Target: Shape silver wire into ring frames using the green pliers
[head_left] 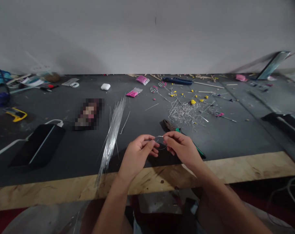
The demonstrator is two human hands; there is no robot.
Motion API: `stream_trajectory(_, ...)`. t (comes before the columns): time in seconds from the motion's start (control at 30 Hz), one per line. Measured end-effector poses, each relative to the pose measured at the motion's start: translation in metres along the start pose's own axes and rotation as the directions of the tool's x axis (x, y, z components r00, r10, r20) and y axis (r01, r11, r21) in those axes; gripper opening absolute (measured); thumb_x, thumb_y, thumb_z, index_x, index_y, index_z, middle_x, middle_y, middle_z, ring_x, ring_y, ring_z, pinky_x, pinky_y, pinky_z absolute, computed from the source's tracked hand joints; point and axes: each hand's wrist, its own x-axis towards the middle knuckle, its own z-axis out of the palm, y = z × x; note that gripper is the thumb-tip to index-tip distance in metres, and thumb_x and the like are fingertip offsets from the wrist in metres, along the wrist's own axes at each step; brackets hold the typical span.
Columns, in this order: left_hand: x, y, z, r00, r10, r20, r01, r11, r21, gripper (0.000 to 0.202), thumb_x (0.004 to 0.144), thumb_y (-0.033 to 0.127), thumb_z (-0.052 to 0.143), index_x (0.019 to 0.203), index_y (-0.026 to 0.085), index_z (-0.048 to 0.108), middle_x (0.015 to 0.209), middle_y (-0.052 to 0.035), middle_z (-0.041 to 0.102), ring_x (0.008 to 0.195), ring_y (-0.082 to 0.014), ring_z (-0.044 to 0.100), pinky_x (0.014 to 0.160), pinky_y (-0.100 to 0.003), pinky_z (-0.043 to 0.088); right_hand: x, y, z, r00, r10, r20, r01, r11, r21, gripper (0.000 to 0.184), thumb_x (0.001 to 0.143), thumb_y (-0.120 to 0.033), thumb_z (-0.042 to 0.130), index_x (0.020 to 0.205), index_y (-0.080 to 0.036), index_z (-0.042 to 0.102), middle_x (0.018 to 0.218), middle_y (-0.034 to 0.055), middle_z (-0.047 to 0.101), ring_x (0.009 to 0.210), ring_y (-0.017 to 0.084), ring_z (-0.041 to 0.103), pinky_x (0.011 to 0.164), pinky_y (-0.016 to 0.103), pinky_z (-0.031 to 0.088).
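Between my hands is a thin silver wire (pixel 163 149) bent into a loop. My left hand (pixel 141 148) pinches the wire's left side between thumb and fingertips. On the other side, my right hand (pixel 180 144) grips it near the top, thumb against forefinger. Just behind the right hand lie pliers (pixel 168 124) with green handles, partly hidden by that hand and forearm. A bundle of straight silver wires (pixel 113 133) lies left of my left hand, its near end over the wooden edge. Short cut wire pieces (pixel 182 110) form a pile beyond the pliers.
Pink packets (pixel 134 92), wire pieces with round loops (pixel 154 89), yellow bits (pixel 193 101) and a dark blue cutter (pixel 178 81) lie toward the wall. At left are a black phone-like device (pixel 37 144) with a white cable and a white earphone case (pixel 105 86). A wooden strip (pixel 254 167) edges the table.
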Motion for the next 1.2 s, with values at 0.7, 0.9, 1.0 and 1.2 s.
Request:
stream_trajectory(0.7,-0.004,0.003,0.006,0.998,0.068,0.012,-0.066,0.989,-0.130,0.024,0.080,0.027,0.059,0.102,0.016,0.055,0.068,-0.0010,0.067,0.056,-0.0113,0.061,0.055,-0.025,0.053,-0.008,-0.011,-0.004,1.000,-0.013,0.010,0.013,1.000,0.007,0.013,0.076,-0.031,0.060,0.080,-0.020,0.065,0.052,-0.0049,0.052,0.046,0.009,0.048,0.048,0.023,0.041)
stream_trajectory(0.9,-0.004,0.002,0.007,0.994,0.097,-0.047,-0.101,0.990,-0.102,0.014,0.081,0.027,0.058,0.090,0.017,0.058,0.067,-0.0006,0.066,0.054,-0.0108,0.060,0.053,-0.024,0.053,-0.008,-0.011,-0.001,1.000,-0.019,0.011,0.019,1.000,-0.016,0.013,0.076,-0.031,0.060,0.078,-0.020,0.066,0.052,-0.0048,0.052,0.046,0.009,0.049,0.046,0.023,0.040)
stream_trajectory(1.0,-0.003,0.000,0.007,0.990,0.123,-0.073,-0.127,0.990,-0.054,0.014,0.081,0.028,0.058,0.090,0.017,0.060,0.066,0.0001,0.065,0.054,-0.0106,0.060,0.051,-0.022,0.053,-0.009,-0.011,0.001,1.000,-0.023,0.020,0.023,1.000,-0.011,0.013,0.076,-0.031,0.060,0.078,-0.020,0.066,0.052,-0.0049,0.052,0.046,0.009,0.048,0.047,0.023,0.040)
stream_trajectory(1.2,-0.005,-0.004,0.007,0.976,0.192,-0.107,-0.183,0.979,0.091,0.016,0.082,0.031,0.057,0.091,0.019,0.063,0.065,0.0008,0.064,0.055,-0.0114,0.060,0.052,-0.022,0.053,-0.009,-0.012,0.003,1.000,-0.016,0.021,0.017,1.000,-0.023,0.012,0.076,-0.031,0.059,0.078,-0.020,0.066,0.053,-0.0046,0.052,0.046,0.009,0.048,0.046,0.023,0.040)
